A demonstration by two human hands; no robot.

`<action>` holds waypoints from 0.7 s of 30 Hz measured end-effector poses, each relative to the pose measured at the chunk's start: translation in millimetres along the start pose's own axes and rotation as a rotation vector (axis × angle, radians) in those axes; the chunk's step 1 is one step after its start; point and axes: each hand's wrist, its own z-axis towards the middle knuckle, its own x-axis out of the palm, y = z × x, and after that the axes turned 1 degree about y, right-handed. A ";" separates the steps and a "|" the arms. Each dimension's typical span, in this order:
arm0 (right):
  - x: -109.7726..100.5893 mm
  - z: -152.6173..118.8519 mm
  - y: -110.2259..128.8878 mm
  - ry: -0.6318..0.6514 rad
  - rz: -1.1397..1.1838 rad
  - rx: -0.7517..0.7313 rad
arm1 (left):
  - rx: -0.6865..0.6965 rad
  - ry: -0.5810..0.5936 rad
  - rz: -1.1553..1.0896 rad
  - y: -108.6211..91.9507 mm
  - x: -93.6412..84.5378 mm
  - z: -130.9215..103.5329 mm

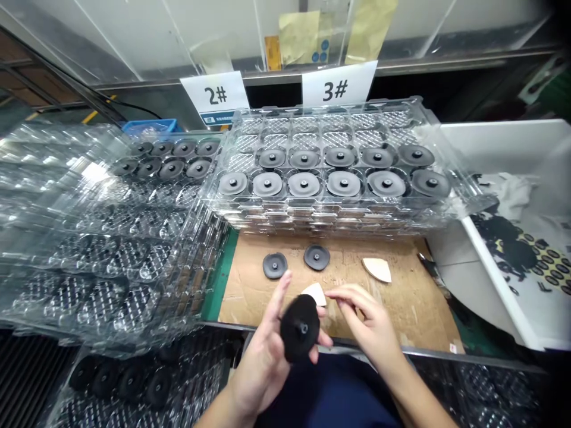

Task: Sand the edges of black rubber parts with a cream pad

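Observation:
My left hand grips a round black disc with a small central stud, tilted towards me above the cardboard. Just right of it, my right hand has thumb and forefinger pinched together. Its fingertips meet the edge of a cream wedge-shaped piece, partly covered by the disc. Whether the wedge lies on the board or is held, I cannot tell; anything inside the pinch is too small to make out. Two dark discs, one left and one right, lie beyond my hands. Another cream wedge rests farther right.
A stack of clear trays holds rows of similar discs behind the cardboard mat. More clear trays rise at left. On the right stands a white bin with small black parts. Signs "2#" and "3#" stand behind.

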 end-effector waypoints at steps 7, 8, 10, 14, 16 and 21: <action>-23.7 -14.4 18.7 -0.102 0.106 0.003 | 0.331 0.055 1.045 -3.1 -5.6 5.5; -25.8 -15.9 23.3 -0.098 0.158 -0.007 | 0.393 0.091 1.105 -4.9 -5.2 6.0; -28.7 -16.3 34.9 -0.008 0.261 0.005 | 0.467 0.139 1.170 -8.2 -3.9 6.6; -31.3 -8.1 55.1 0.288 0.317 0.159 | 0.458 0.148 1.156 -11.7 -1.7 5.9; -32.8 -3.0 60.0 0.387 0.344 0.214 | 0.400 0.136 1.135 -12.9 -1.0 4.6; -38.1 4.4 66.1 0.542 0.490 0.279 | 0.163 0.165 0.997 -17.7 3.7 1.8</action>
